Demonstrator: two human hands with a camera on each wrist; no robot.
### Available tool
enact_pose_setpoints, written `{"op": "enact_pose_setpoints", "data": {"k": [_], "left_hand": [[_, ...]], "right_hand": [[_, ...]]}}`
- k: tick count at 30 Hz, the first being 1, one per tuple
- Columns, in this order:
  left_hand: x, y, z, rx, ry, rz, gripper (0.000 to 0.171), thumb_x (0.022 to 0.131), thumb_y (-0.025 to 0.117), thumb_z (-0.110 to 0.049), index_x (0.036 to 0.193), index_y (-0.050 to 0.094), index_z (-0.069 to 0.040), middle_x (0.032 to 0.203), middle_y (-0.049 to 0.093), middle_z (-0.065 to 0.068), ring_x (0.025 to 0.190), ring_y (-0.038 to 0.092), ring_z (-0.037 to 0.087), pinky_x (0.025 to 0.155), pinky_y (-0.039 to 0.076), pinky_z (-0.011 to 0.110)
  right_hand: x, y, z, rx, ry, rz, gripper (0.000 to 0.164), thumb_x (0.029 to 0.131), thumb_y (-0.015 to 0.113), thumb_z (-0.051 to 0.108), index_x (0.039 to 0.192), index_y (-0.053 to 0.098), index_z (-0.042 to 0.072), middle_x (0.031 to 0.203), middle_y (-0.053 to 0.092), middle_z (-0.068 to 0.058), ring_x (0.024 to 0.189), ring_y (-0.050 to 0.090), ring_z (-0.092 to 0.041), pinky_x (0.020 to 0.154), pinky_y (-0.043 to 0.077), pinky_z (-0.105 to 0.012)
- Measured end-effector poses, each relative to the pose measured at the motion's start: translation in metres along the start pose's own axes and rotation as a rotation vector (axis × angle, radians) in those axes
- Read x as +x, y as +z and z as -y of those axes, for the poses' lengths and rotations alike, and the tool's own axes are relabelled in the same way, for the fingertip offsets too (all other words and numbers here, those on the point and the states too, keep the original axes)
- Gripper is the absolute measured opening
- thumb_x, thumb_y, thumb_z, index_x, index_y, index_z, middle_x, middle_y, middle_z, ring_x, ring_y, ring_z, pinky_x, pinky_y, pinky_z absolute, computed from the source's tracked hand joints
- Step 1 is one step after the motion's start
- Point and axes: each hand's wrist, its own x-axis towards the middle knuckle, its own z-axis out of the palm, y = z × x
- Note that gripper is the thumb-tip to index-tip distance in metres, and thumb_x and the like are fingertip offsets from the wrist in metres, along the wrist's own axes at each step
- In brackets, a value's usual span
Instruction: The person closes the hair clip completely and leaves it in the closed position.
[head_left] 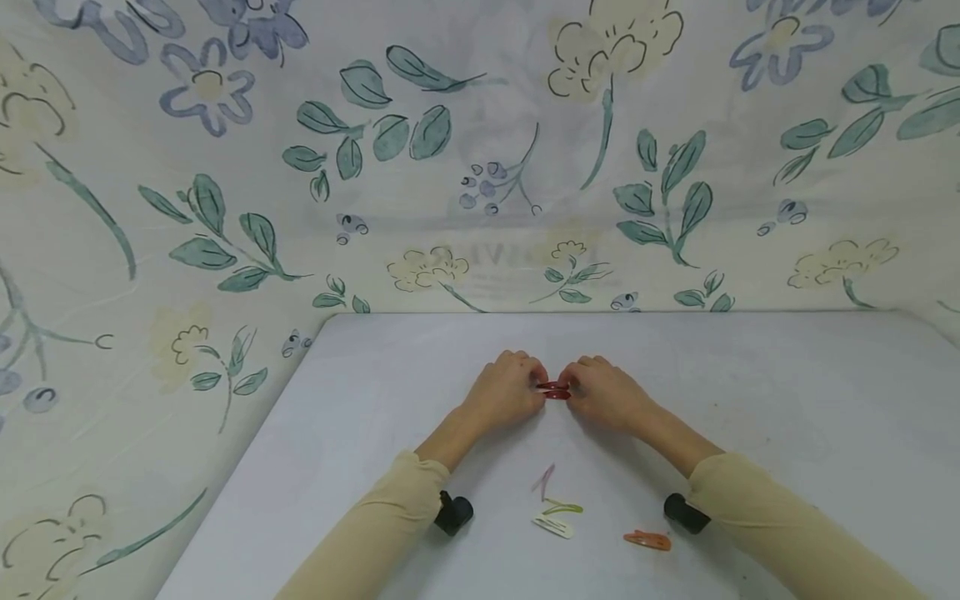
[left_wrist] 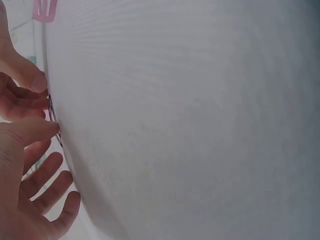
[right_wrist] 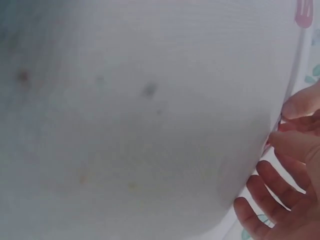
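Note:
Over the far middle of the white table, my left hand (head_left: 508,387) and right hand (head_left: 603,392) meet at red hair clips (head_left: 557,395). Two slim red parts lie one above the other; whether they are two clips or one spread clip, I cannot tell. The left thumb and finger pinch the left end, and the right thumb and finger pinch the right end. In the left wrist view, the left hand (left_wrist: 30,175) has its other fingers loosely bent. The right hand (right_wrist: 285,190) looks similar in its own wrist view. Fingertips hide both ends of the red piece.
Nearer the body lie a pink hair clip (head_left: 543,482), a green hair clip (head_left: 562,507) and a white hair clip (head_left: 553,526), close together. An orange hair clip (head_left: 647,541) lies to their right. Flower-patterned cloth (head_left: 510,242) hangs behind the table (head_left: 375,375).

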Motion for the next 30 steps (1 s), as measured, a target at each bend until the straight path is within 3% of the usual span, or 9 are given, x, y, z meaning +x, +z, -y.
{"op": "enact_pose_setpoints", "data": {"k": [7,13,21,30], "left_hand": [[-0.002,-0.002,-0.002,-0.074,-0.012,0.017,0.025,0.087,0.072,-0.018,0.111,0.069,-0.014,0.108,0.065,0.002,0.105,0.055,0.02,0.09,0.049,0.039],[-0.003,-0.009,-0.009,-0.164,0.053,-0.008,0.026,0.087,0.073,-0.019,0.111,0.068,-0.012,0.109,0.065,0.003,0.105,0.056,0.02,0.088,0.05,0.035],[-0.013,-0.017,-0.025,-0.31,0.132,0.035,0.031,0.089,0.071,-0.019,0.117,0.066,-0.006,0.113,0.065,0.006,0.109,0.058,0.021,0.089,0.051,0.026],[-0.033,-0.019,-0.046,-0.288,0.191,0.114,0.033,0.089,0.071,-0.027,0.119,0.066,-0.015,0.115,0.064,-0.002,0.109,0.055,0.014,0.088,0.048,0.021]], "right_hand": [[-0.006,-0.007,-0.004,0.124,0.011,0.03,0.027,0.088,0.069,0.007,0.115,0.067,0.007,0.108,0.065,-0.008,0.104,0.06,-0.025,0.093,0.052,-0.043],[-0.018,-0.018,-0.014,0.198,-0.029,-0.023,0.029,0.09,0.069,0.009,0.118,0.065,0.005,0.113,0.065,-0.01,0.104,0.06,-0.027,0.09,0.053,-0.043],[-0.047,-0.036,-0.028,0.277,-0.064,-0.095,0.03,0.091,0.068,0.01,0.12,0.063,0.003,0.114,0.066,-0.014,0.103,0.06,-0.028,0.089,0.053,-0.046],[-0.092,-0.041,-0.04,0.3,-0.042,-0.114,0.03,0.09,0.07,0.011,0.119,0.064,0.004,0.112,0.067,-0.009,0.101,0.063,-0.024,0.087,0.055,-0.043]]}}
